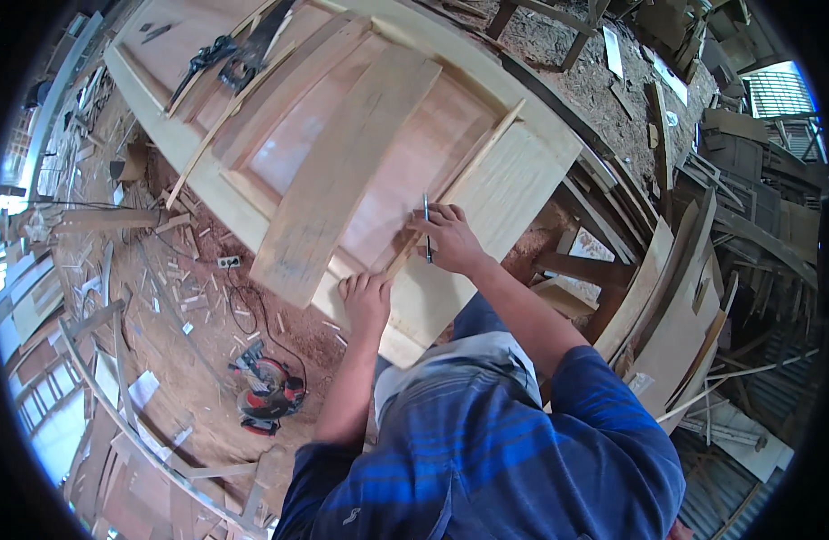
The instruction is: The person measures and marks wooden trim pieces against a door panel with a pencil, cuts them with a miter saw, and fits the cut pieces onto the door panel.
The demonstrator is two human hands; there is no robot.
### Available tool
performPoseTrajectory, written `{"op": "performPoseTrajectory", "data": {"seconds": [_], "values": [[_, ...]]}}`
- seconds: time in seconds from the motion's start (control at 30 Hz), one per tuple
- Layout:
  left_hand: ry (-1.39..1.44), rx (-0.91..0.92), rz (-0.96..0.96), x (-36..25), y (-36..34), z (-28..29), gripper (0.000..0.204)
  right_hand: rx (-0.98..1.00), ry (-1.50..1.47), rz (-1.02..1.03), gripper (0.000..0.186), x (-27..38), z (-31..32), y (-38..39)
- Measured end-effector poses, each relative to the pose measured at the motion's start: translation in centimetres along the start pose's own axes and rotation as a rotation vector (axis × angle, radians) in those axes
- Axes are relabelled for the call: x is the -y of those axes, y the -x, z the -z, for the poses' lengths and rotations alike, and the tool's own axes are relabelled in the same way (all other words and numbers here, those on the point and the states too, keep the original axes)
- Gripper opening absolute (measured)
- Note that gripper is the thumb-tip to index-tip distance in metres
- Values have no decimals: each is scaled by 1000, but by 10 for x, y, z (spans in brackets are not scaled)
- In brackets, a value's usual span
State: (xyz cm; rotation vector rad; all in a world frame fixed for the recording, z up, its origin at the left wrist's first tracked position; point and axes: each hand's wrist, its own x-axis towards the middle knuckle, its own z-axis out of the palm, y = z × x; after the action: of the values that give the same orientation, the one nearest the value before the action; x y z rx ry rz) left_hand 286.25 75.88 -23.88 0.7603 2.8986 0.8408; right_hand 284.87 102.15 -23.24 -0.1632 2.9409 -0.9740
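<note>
Panelled wooden door (513, 180) lies flat in front of the person, its near end by the waist, running away to upper left. Left hand (367, 301) rests on the door's near edge, fingers bent and close together, by the lower end of a narrow wooden strip (480, 164); cannot tell whether it grips the strip. Right hand (448, 238), a little farther along the strip, bends its fingers and pinches a slim pen-like tool (428, 236). Strip lies across the door, beside the pale end rail. Wide loose board (351, 166) crosses the door beyond the left hand, roughly alongside the strip, well apart at its far end. On the dirt floor to the left, a red-and-black power saw (268, 387) with a trailing cord (279, 337). Farther along the door, dark tools (239, 67), too blurred to name. Outermost right, leaning planks (671, 310) and stacked timber (747, 171).
</note>
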Motion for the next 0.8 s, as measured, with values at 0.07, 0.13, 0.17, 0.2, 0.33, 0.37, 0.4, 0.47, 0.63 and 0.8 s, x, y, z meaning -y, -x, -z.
{"op": "performPoseTrajectory", "data": {"seconds": [0.07, 0.13, 0.17, 0.2, 0.33, 0.37, 0.4, 0.47, 0.63, 0.8], "values": [[-10, 31, 26, -1, 2, 0, 19, -312, -31, -57, 47, -45, 20, -15], [-39, 39, 12, -9, -2, 8, 19, -594, -102, -240, 45, -108, 63, -39], [-64, 29, -6, -12, -2, 11, 19, -710, -96, -352, 41, -129, 90, -54], [-60, 47, -8, -15, -4, 8, 19, -790, 19, -410, 37, -173, 111, -63], [-118, 157, 88, -18, -5, 5, 19, -646, -251, -442, 32, -252, 164, -101], [-135, 165, 80, -19, -8, 2, 19, -577, -441, -413, 25, -281, 159, -102], [-165, 172, 84, -18, -7, 3, 19, -564, -453, -418, 25, -286, 159, -105], [-176, 183, 125, -18, -2, 6, 17, -471, -557, -526, 21, -279, 163, -106], [-242, 206, 149, -27, -8, 0, 19, -459, -566, -491, 17, -296, 172, -80], [-306, 211, 136, -27, -4, -3, 20, -385, -565, -491, 12, -303, 182, -81]]}}
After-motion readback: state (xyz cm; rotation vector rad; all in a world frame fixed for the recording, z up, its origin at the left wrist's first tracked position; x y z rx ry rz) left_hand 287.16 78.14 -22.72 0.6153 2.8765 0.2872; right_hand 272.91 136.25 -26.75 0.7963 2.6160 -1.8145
